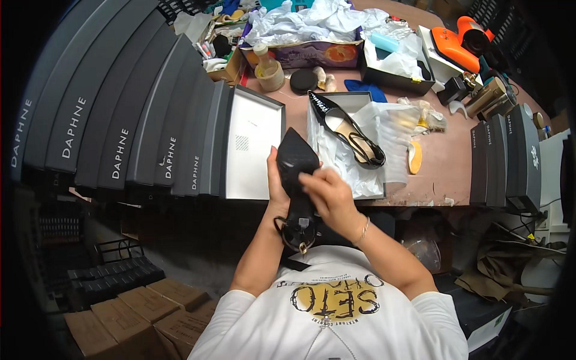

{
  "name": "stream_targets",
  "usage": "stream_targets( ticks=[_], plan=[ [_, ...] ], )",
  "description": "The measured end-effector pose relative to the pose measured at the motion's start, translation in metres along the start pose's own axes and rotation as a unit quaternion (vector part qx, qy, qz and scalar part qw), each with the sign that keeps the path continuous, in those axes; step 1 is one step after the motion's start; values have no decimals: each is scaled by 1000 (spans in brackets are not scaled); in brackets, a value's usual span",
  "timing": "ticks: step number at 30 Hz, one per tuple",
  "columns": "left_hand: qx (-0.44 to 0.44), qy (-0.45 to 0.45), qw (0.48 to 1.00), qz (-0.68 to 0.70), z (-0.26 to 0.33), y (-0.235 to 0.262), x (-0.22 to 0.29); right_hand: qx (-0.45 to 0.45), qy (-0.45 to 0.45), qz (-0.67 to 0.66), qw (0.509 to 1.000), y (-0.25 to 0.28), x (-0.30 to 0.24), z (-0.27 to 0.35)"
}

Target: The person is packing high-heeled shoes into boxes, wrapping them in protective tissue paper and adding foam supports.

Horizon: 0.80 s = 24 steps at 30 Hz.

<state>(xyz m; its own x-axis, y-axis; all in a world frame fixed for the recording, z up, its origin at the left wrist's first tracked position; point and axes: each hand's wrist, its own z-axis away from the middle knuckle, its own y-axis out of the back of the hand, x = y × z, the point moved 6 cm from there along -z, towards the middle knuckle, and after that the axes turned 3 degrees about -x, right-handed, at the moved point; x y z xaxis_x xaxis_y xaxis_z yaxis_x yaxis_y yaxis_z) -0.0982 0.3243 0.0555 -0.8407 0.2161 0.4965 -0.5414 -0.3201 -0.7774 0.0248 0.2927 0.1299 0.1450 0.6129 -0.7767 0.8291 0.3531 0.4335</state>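
A black pointed-toe slingback shoe (298, 161) is held sole up in front of my chest, its toe away from me and its heel and strap toward me. My left hand (276, 183) wraps round it from the left side. Over the sole, my right hand (333, 198) has its fingers bent and pressed together; whatever is between them, if anything, is too small to make out. A matching glossy black shoe (327, 112) lies on white tissue paper (364, 187) in the open shoe box (357, 96) beyond. Left of that box is an upturned white-lined lid (255, 144).
Dark grey shoe boxes (144, 114) stand in a long row at left, with several more (510, 156) at right. Along the back are a purple carton (300, 55) of crumpled paper, a glue bottle (264, 63) and an orange tool (455, 49). A yellow sponge (415, 157) lies right.
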Motion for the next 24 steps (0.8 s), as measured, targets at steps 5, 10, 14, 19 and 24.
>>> stream_targets(
  ticks=[5,10,14,19,24],
  plan=[
    [75,-164,982,-54,-4,-6,63,-28,-79,-57,995,2,13,68],
    [130,-184,974,-39,-1,-12,54,3,78,27,997,18,-38,20],
    [94,-192,977,-19,0,-12,54,-17,56,93,994,15,-21,42],
    [-25,-123,992,23,6,-6,59,136,-36,264,954,158,21,49],
    [90,-106,988,-67,-3,-22,27,113,-144,341,922,204,98,12]
  ],
)
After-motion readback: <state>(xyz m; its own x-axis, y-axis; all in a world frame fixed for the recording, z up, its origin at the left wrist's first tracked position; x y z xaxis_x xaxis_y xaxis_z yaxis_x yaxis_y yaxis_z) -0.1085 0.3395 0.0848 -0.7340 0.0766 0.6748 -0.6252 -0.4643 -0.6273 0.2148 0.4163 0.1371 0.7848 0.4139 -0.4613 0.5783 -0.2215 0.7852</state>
